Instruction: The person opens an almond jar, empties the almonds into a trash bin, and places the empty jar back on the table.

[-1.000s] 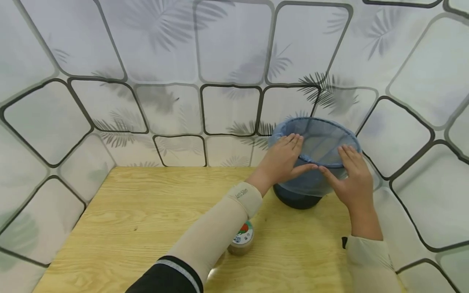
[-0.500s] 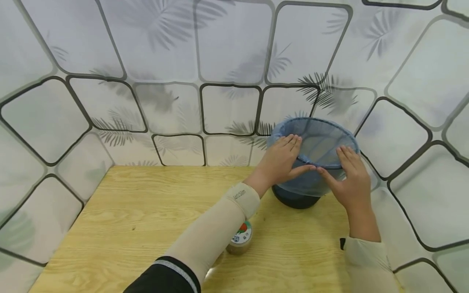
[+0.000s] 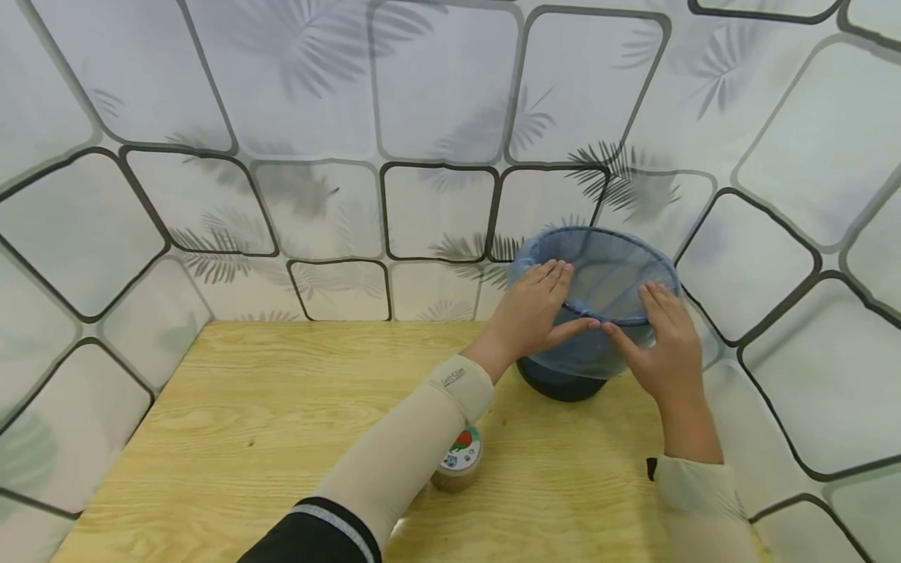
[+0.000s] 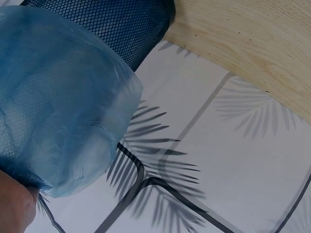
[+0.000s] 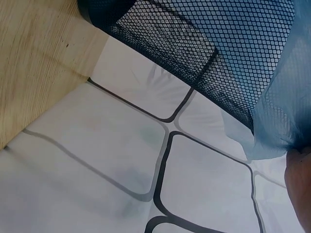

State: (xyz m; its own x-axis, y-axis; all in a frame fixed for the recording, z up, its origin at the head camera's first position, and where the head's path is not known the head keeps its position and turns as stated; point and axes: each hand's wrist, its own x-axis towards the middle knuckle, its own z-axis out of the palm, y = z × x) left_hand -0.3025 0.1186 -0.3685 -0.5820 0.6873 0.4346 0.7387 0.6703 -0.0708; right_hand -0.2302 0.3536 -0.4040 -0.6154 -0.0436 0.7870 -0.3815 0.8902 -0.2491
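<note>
A dark mesh waste bin [image 3: 559, 385] stands at the table's back right, lined with a thin blue bin bag [image 3: 580, 363]. The bag is folded over the rim and hangs loosely down the outside. Across the near left rim lies my left hand [image 3: 524, 317], fingers straight, thumb stretched along the front edge. My right hand [image 3: 669, 340] touches the near right rim the same way, the thumb tips almost meeting. Both wrist views show the mesh wall [image 4: 116, 26] under the bag [image 5: 277, 116], with part of a hand at the edge. The bin's bottom inside is not visible.
A round tan roll [image 3: 457, 473] with a printed label on top stands on the wooden table [image 3: 281, 399], partly behind my left forearm. Something shiny shows beneath that forearm. Patterned wall covering [image 3: 443, 211] rises directly behind and right of the bin.
The whole scene drifts slightly left in the head view. Both hands keep their places on the bag-covered rim, with no other clear change.
</note>
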